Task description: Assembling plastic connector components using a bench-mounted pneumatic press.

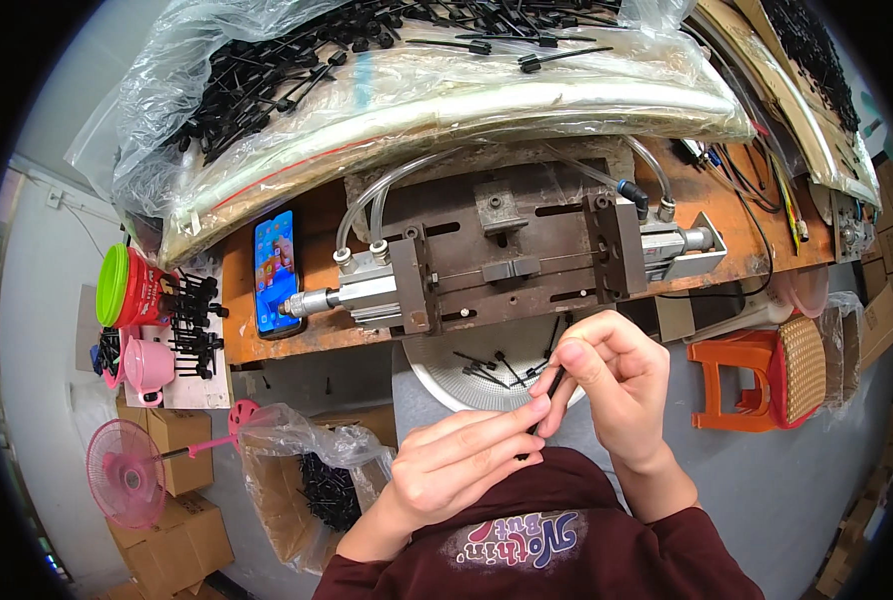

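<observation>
A: Listing from nearest; item one, left hand point(462, 460): fingers curled, forefinger stretched out, its tip touching a thin black rod point(550, 388); whether it truly pinches, I cannot tell; item two, right hand point(612, 385): closed, thumb and fingers pinching the upper part of the same rod.

B: Position of the rod?

A: Held in the air between both hands, above the lap, just in front of a white basin point(437, 375); upright with a slight tilt; its lower end hidden behind the left forefinger.

B: Handling note for the step?

A: Judged only: keep the right-hand pinch firm and near the end; let the left fingertip steady rather than bend so slender a piece; work over the basin so a slip drops there.

B: Next entries, further out?

A: Basin contents: a few loose black rods point(482, 368); below left, an open clear bag of black parts point(327, 490) beside cardboard boxes point(182, 440); a pink fan point(127, 472) beside them.

B: And on the surface?

A: Orange-brown surface point(242, 300); a metal pneumatic fixture point(512, 262) with clear hoses at its middle; a phone point(277, 272) with lit screen to its left; farthest, large clear bags heaped with black rods point(297, 70); at right, an orange stool point(737, 375).
</observation>
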A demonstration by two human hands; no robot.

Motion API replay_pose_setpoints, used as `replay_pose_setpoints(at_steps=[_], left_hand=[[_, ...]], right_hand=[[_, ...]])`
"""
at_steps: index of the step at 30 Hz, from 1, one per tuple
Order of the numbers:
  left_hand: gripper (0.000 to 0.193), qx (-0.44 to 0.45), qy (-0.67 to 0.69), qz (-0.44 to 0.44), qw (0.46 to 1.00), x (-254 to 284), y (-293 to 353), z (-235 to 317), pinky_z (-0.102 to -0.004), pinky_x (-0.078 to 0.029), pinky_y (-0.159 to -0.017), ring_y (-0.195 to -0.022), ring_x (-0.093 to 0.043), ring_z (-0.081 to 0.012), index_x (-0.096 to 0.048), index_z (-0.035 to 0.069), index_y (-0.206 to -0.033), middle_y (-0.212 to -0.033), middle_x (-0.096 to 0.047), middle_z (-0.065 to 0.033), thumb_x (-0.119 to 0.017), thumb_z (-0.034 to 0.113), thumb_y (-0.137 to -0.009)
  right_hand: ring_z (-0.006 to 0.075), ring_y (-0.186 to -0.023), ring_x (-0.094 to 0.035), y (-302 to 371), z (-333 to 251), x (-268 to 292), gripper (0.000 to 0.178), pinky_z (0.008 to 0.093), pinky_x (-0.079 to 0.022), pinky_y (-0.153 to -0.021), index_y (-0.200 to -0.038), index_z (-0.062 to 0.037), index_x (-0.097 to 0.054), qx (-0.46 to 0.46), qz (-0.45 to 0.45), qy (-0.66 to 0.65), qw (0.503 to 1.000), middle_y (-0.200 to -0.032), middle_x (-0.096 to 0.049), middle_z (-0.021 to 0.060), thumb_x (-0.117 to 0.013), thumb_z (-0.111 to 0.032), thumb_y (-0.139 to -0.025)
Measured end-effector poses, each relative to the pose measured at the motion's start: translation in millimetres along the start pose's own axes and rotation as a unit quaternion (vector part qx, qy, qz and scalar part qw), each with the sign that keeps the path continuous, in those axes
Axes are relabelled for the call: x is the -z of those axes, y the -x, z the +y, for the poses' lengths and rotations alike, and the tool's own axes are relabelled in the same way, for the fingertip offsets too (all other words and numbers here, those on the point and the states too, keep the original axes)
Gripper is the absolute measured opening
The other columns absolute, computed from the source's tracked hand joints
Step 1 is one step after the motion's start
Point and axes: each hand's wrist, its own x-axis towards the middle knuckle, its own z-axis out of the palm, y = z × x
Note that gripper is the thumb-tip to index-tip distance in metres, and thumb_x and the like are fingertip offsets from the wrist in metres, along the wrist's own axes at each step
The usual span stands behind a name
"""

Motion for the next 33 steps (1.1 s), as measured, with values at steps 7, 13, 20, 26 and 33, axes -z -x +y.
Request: replay_pose_setpoints(at_steps=[7, 13, 20, 26, 33], left_hand=[[0.030, -0.013, -0.027, 0.017, 0.999, -1, -2, -4, -0.0289, -0.056, -0.064, -0.080, -0.071, -0.0227, -0.074, 0.001, -0.089, -0.106, -0.071, -0.0134, -0.085, 0.008, -0.063], [0.031, -0.007, -0.070, 0.020, 0.997, -10, -7, -14, -0.0306, -0.057, -0.067, -0.083, -0.071, -0.0239, -0.073, -0.001, -0.092, -0.110, -0.070, -0.0141, -0.083, 0.003, -0.063], [0.023, 0.050, -0.262, 0.020, 0.964, -34, -26, -45, -0.0264, -0.053, -0.062, -0.073, -0.069, -0.0179, -0.071, 0.005, -0.090, -0.115, -0.069, -0.0091, -0.079, 0.011, -0.069], [0.024, 0.043, -0.349, -0.010, 0.936, -39, -36, -45, -0.0225, -0.046, -0.052, -0.057, -0.064, -0.0119, -0.071, 0.006, -0.090, -0.118, -0.068, -0.0087, -0.079, 0.014, -0.068], [0.024, 0.055, -0.349, -0.017, 0.936, -36, -38, -45, -0.0226, -0.047, -0.051, -0.050, -0.060, -0.0131, -0.071, 0.008, -0.089, -0.115, -0.069, -0.0076, -0.079, 0.016, -0.067]], right_hand=[[0.0121, -0.058, -0.065, -1, 5, 2, 0.012, 0.0221, -0.051, -0.051, -0.093, 0.0057, -0.062, -0.077, -0.011, -0.037, 0.996, -0.077, -0.067, 0.0099, -0.061, -0.006, -0.095], [0.0086, -0.066, -0.064, -4, 18, 21, 0.017, 0.0217, -0.052, -0.057, -0.104, 0.0052, -0.065, -0.129, -0.036, 0.011, 0.991, -0.085, -0.069, 0.0082, -0.065, -0.007, -0.093], [0.0091, -0.071, -0.064, 5, 21, 32, 0.019, 0.0223, -0.051, -0.062, -0.109, 0.0042, -0.065, -0.021, 0.068, 0.196, 0.978, -0.092, -0.070, 0.0109, -0.063, -0.005, -0.092], [0.0093, -0.067, -0.064, 10, 17, 33, 0.010, 0.0211, -0.049, -0.060, -0.096, 0.0028, -0.070, 0.007, 0.073, 0.210, 0.975, -0.082, -0.071, 0.0094, -0.063, -0.001, -0.089], [0.0146, -0.062, -0.064, -16, -15, 33, 0.013, 0.0247, -0.048, -0.056, -0.090, 0.0021, -0.071, 0.169, -0.031, 0.349, 0.921, -0.076, -0.070, 0.0092, -0.071, 0.001, -0.078]])
